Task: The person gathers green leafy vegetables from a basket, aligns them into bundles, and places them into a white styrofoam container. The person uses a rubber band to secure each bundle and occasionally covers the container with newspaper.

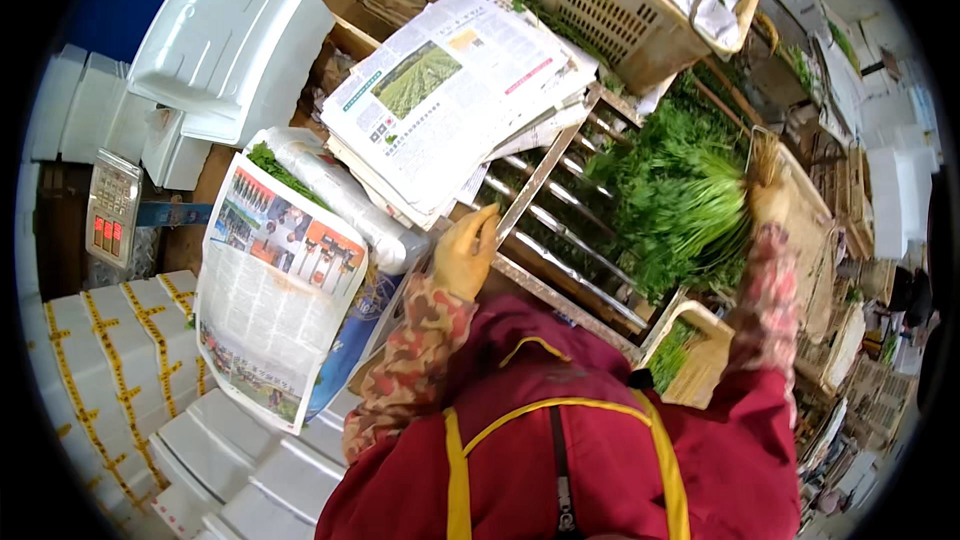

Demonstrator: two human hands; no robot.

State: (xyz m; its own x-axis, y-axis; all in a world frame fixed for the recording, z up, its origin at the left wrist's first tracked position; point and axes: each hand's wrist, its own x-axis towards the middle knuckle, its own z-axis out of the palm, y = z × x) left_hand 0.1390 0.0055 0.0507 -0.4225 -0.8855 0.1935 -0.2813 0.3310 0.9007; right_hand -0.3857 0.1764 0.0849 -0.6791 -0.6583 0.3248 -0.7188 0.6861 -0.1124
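My right hand [766,191], in a tan glove, is closed around the root end of a bunch of leafy green herbs [686,195] at the right of the metal-barred rack [559,229]. The leaves spread leftwards over the bars. At the rack's left corner rests my left hand [466,251], also gloved, its fingers bent near the frame; whether it grips anything I cannot tell. Just beyond it lies a thick stack of newspapers [450,97]. Left of my left forearm, a newspaper sheet [281,292] partly covers a wrapped bundle with greens [285,172] showing at its top.
A plastic crate [600,7] stands beyond the rack. White foam boxes [232,52] fill the upper left, and taped ones [112,375] the lower left. A digital scale display [114,208] stands at far left. A small tub [705,360] with greens sits near my right arm.
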